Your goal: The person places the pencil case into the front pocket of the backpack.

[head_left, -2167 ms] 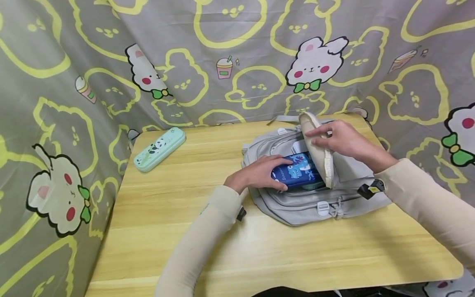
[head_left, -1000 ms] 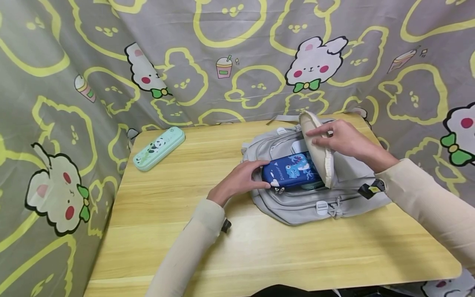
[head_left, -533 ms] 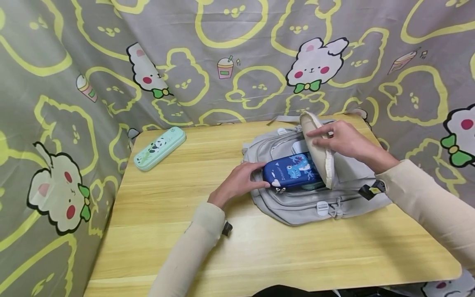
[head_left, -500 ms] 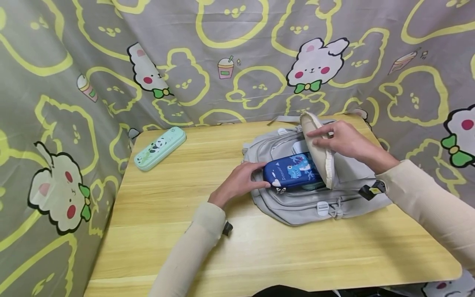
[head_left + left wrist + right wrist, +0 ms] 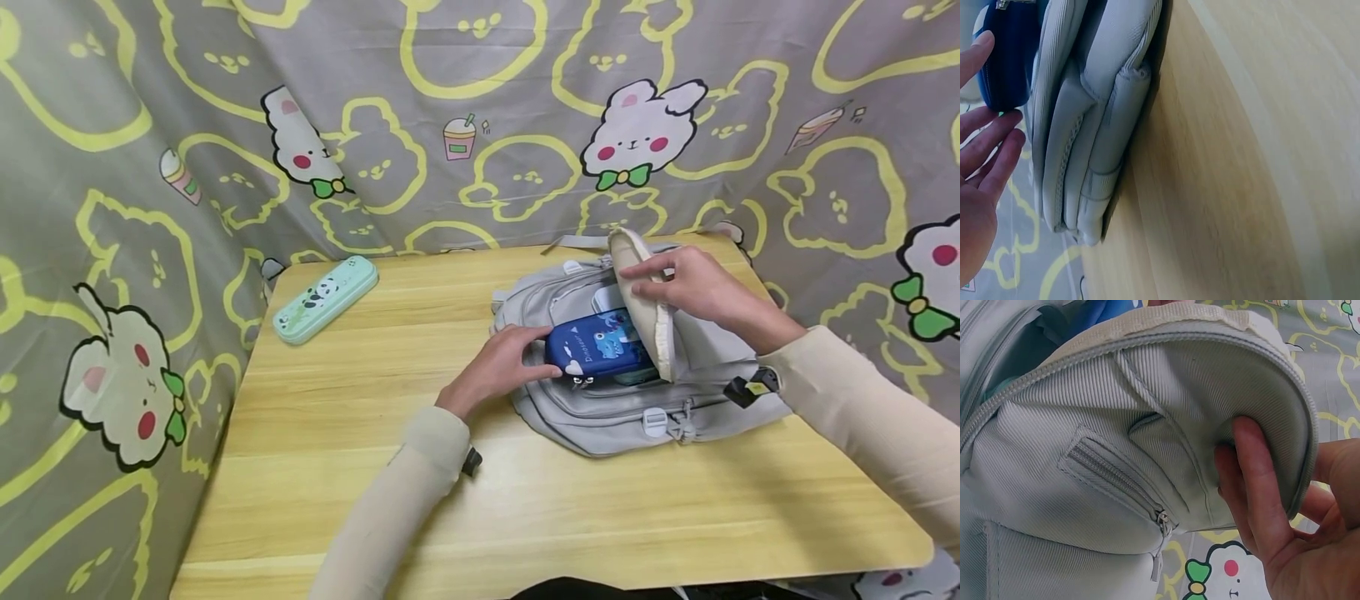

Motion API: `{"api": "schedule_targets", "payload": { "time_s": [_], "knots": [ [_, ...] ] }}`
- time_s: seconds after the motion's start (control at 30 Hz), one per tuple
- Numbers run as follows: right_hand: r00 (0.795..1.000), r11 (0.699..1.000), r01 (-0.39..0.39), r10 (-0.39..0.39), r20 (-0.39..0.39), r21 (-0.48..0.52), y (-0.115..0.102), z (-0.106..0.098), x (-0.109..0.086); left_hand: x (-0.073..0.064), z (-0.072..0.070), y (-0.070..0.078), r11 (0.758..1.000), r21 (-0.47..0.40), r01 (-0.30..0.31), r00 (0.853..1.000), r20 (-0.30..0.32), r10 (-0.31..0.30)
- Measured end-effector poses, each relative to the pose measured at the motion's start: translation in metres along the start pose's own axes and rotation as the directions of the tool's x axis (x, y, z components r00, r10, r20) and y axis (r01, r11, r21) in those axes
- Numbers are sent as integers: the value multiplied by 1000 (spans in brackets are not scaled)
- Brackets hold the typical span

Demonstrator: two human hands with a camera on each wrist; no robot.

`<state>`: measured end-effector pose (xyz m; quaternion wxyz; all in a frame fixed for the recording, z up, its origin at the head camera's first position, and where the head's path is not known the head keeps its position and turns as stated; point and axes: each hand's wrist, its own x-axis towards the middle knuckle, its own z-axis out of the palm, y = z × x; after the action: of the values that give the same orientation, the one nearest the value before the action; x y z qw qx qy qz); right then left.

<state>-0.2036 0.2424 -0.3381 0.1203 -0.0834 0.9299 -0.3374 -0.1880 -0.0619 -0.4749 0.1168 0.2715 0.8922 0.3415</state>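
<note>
A grey backpack point(image 5: 592, 433) lies on the table with its front flap point(image 5: 647, 308) lifted. My right hand point(image 5: 701, 287) grips the flap's edge, thumb on one side and fingers on the other, also in the right wrist view, where the flap's grey outer face point(image 5: 1116, 419) shows a small zip pocket. A dark blue pencil case point(image 5: 588, 350) with a dinosaur print sits partly inside the pocket, its right end hidden behind the flap. My left hand point(image 5: 506, 362) spans the case's left end between thumb and fingers. Something green point(image 5: 637, 377) shows beneath the case.
A mint-green pencil case point(image 5: 326, 300) with a panda print lies at the table's back left. The wooden table point(image 5: 360, 467) runs up to a patterned grey curtain point(image 5: 420, 192) behind and at both sides. A backpack strap point(image 5: 581, 242) trails at the back.
My left hand first drew back left to the case's end, then moved right as the blue pencil case slid deeper under the flap. My right hand has stayed on the flap.
</note>
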Motion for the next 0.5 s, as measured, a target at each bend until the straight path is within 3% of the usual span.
{"api": "schedule_targets", "payload": {
  "time_s": [0.5],
  "knots": [
    [1000, 1000, -6, 6, -5, -1, -2, 2, 2, 17, 6, 21, 1000, 26, -15, 1000, -17, 16]
  ]
}}
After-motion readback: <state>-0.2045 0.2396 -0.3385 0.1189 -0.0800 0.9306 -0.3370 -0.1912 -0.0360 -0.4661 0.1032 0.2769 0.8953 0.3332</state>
